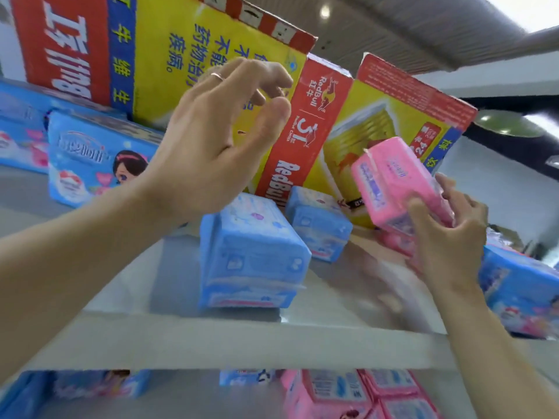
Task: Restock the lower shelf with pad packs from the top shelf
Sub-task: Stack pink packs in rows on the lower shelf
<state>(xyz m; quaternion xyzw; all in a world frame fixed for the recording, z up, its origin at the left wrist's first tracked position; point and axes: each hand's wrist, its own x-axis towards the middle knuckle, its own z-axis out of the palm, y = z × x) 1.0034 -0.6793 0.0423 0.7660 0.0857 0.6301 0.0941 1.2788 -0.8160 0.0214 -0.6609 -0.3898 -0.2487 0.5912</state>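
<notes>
I look up at the top shelf (211, 343). My right hand (444, 234) grips a pink pad pack (393, 182) lifted off the shelf at the right. Under it lies another pink pack (396, 243), partly hidden. My left hand (217, 140) hovers above the shelf with fingers spread and loosely bent, holding nothing. Just below it stand two blue pad packs, one nearer (251, 255) and one farther back (317, 222). On the lower shelf, pink packs (357, 394) and blue packs (90, 385) show beneath the shelf edge.
Large yellow and red Red Bull cartons (305, 137) stand at the back of the top shelf. More blue pad packs lie at the far left (90, 158) and at the right edge (520, 291). The ceiling shows above.
</notes>
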